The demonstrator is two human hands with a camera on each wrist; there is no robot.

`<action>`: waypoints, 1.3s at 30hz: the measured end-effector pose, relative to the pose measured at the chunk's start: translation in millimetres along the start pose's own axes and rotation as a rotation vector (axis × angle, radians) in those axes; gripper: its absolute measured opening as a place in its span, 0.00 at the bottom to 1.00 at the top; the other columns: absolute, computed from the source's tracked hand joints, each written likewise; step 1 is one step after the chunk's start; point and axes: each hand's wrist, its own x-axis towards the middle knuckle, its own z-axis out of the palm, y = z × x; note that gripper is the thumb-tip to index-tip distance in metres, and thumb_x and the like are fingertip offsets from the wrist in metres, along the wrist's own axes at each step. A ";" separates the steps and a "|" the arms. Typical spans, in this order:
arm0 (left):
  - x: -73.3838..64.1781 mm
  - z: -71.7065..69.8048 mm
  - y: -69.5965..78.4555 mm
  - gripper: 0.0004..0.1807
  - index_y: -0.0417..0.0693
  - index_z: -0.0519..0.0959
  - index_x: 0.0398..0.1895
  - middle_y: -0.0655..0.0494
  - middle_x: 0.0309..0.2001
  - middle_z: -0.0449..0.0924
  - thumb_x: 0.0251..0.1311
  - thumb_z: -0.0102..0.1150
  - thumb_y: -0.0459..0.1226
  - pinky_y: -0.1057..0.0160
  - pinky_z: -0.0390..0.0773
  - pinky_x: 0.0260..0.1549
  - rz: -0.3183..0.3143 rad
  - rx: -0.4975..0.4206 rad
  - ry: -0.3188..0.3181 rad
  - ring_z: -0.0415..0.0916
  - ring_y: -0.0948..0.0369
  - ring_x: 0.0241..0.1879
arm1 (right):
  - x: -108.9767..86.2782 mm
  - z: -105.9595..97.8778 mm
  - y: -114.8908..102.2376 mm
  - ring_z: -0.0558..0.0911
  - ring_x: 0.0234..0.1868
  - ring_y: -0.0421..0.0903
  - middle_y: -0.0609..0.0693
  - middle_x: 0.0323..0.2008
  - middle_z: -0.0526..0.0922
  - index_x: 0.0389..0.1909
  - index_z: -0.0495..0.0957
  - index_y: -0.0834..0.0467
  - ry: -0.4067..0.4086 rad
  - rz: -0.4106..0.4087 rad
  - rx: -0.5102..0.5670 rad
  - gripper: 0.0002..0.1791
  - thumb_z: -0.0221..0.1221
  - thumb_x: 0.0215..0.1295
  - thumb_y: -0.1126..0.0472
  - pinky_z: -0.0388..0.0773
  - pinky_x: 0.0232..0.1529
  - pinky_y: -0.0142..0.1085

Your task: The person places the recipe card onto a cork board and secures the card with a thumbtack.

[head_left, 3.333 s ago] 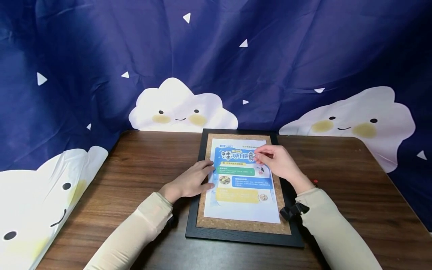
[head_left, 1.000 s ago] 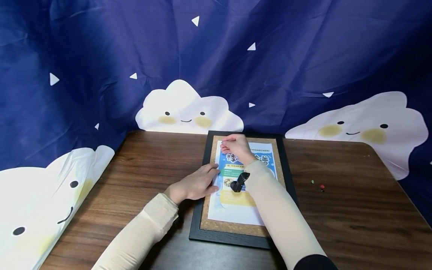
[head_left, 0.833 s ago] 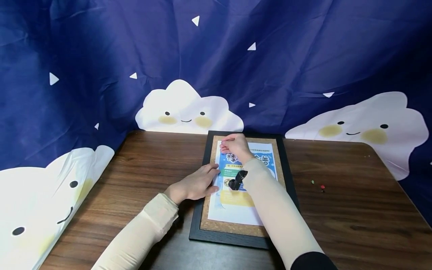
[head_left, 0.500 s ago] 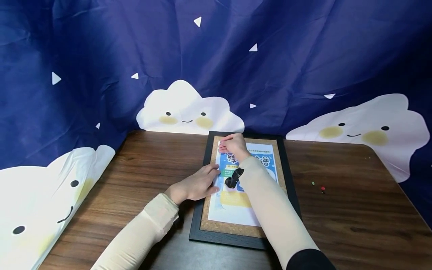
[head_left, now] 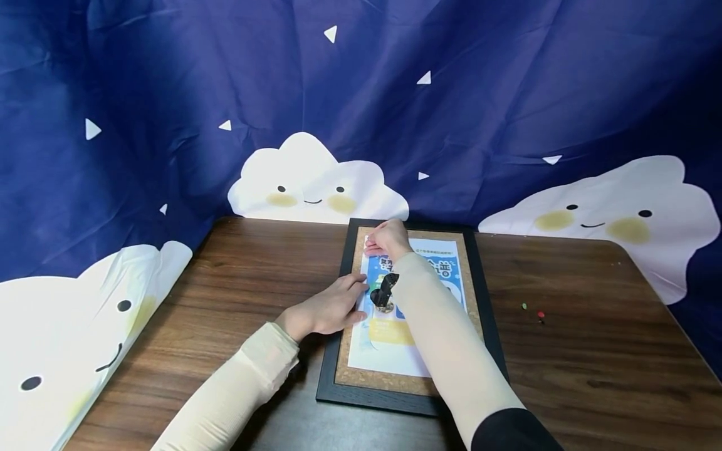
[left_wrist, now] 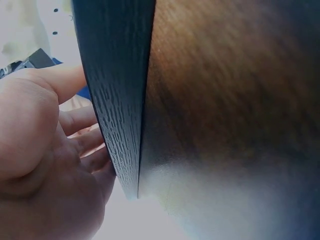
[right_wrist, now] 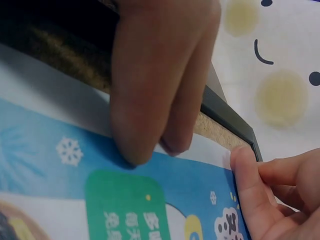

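Inside black frame (head_left: 383, 403), cork (head_left: 386, 381), poster (head_left: 389, 360) under hands (head_left: 329, 307) (head_left: 390, 238)

Our left sleeve (head_left: 225, 388) is cream and wrinkled, with a thick folded cuff (head_left: 269, 358); our right sleeve (head_left: 451, 338) is smooth cream, meeting black fabric (head_left: 513, 433). Our right wrist bears 1 black device (head_left: 385, 290).

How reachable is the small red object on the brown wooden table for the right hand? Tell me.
Probably yes: the small red object lies uncovered on the brown wooden table; the right hand must first leave the far left corner of the blue-and-white paper sheet.
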 end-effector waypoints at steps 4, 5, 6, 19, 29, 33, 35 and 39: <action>0.4 0.5 -0.8 0.37 0.35 0.65 0.80 0.39 0.83 0.56 0.80 0.60 0.48 0.46 0.60 0.83 -0.001 0.011 0.001 0.54 0.44 0.84 | 0.4 0.6 -1.0 0.86 0.19 0.45 0.64 0.38 0.89 0.53 0.82 0.74 0.000 0.009 -0.032 0.11 0.62 0.73 0.75 0.91 0.33 0.39; 0.4 0.2 -0.5 0.37 0.34 0.65 0.80 0.39 0.83 0.56 0.79 0.61 0.48 0.46 0.60 0.83 0.000 0.005 0.002 0.54 0.44 0.84 | 0.8 0.5 -0.8 0.86 0.18 0.45 0.62 0.36 0.88 0.53 0.82 0.74 0.001 0.011 -0.039 0.11 0.62 0.73 0.76 0.91 0.32 0.39; 0.4 0.3 -0.4 0.37 0.34 0.65 0.80 0.38 0.83 0.56 0.79 0.61 0.48 0.45 0.60 0.83 0.002 0.003 0.002 0.53 0.43 0.84 | 1.0 0.3 -0.7 0.86 0.17 0.45 0.61 0.34 0.87 0.53 0.82 0.74 0.002 0.011 -0.045 0.12 0.62 0.72 0.76 0.91 0.31 0.39; -0.7 -4.6 2.8 0.37 0.31 0.65 0.78 0.36 0.81 0.57 0.79 0.62 0.47 0.42 0.60 0.82 0.012 -0.041 0.014 0.55 0.41 0.82 | -1.0 -6.8 9.7 0.82 0.13 0.43 0.52 0.16 0.81 0.45 0.81 0.71 -0.009 -0.009 -0.017 0.06 0.64 0.70 0.74 0.83 0.18 0.32; -1.8 -1.5 3.9 0.37 0.35 0.64 0.81 0.38 0.83 0.55 0.81 0.59 0.48 0.44 0.60 0.82 -0.006 -0.041 -0.019 0.53 0.44 0.84 | -11.6 -23.2 25.7 0.86 0.19 0.45 0.53 0.23 0.84 0.50 0.76 0.68 -0.119 -0.083 0.009 0.08 0.56 0.76 0.68 0.86 0.24 0.34; -6.5 -13.4 16.8 0.37 0.33 0.63 0.80 0.37 0.83 0.55 0.82 0.57 0.48 0.44 0.60 0.82 -0.022 -0.017 -0.031 0.53 0.43 0.84 | -16.3 -30.7 29.7 0.88 0.22 0.46 0.53 0.26 0.85 0.55 0.76 0.67 -0.168 -0.097 0.006 0.11 0.56 0.78 0.65 0.89 0.29 0.35; -9.3 -20.7 23.4 0.37 0.31 0.63 0.80 0.35 0.83 0.54 0.82 0.57 0.48 0.42 0.60 0.81 -0.024 -0.040 -0.044 0.52 0.42 0.84 | -19.5 -34.3 30.9 0.89 0.24 0.46 0.53 0.27 0.85 0.56 0.75 0.68 -0.188 -0.096 -0.003 0.13 0.56 0.79 0.65 0.90 0.30 0.36; -7.8 -20.5 21.1 0.36 0.30 0.64 0.79 0.35 0.82 0.55 0.82 0.56 0.48 0.42 0.62 0.80 -0.022 -0.083 -0.041 0.54 0.40 0.82 | -28.9 -40.9 30.2 0.89 0.25 0.46 0.53 0.30 0.86 0.60 0.76 0.69 -0.215 -0.099 -0.039 0.15 0.56 0.81 0.63 0.90 0.32 0.37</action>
